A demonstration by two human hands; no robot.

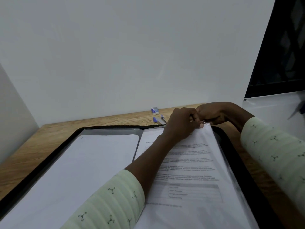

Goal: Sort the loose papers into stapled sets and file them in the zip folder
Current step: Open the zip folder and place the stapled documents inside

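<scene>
The zip folder lies open flat on the wooden desk, black zipper edge all round. One blank white stack on its left half, one printed stack on the right. Both hands meet at the printed stack's far right corner: left hand pinches the corner, right hand is fisted just beside it, can't tell on what. Far side: one stapler, one small box.
</scene>
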